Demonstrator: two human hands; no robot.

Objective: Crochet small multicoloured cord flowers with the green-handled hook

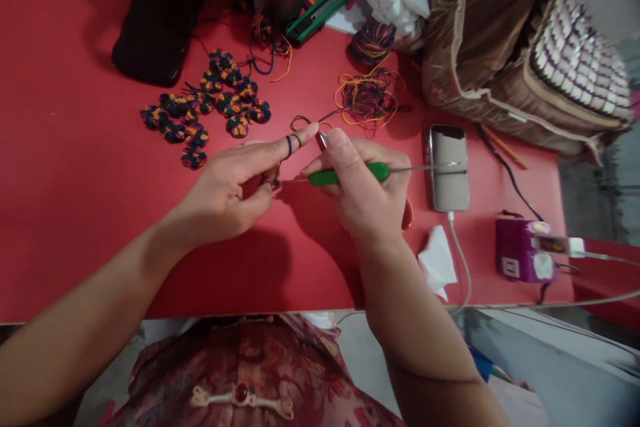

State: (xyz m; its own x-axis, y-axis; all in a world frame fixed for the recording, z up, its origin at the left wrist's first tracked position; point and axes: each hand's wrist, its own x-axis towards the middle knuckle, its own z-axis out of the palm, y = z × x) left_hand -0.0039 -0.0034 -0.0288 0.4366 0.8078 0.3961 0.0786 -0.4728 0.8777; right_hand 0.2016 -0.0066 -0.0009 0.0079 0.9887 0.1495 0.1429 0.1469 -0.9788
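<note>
And here are both hands, meeting over the red table (80,167), fingers close together! The left forearm slants up from the lower left, wrist nearly straight, and the left hand (227,187) lies on its side with the index finger stretched long to the right. Look at that finger: yarn (289,145) wraps it in two dark bands, one blue, one greenish. Below it the thumb bends in, pinched together with a finger on a small dark piece (276,185), right there in front of the chest. Over to the right hand (373,207): forearm leaning up from the lower right, back of the hand uppermost, thumb pointing away from the body, fingers curled and clamped on the green handle of a hook (323,178). The hook lies almost level, its thin tip aimed left at the piece; whether it sits in a stitch is too small to tell. Its other metal end pokes out past the hand, over the phone (450,193) in this view. Just beyond the fingertips sprawls a loose tangle (370,97), with a wound ball (373,42) behind it, and off to the left rests a cluster of little flowers (230,105)!
</note>
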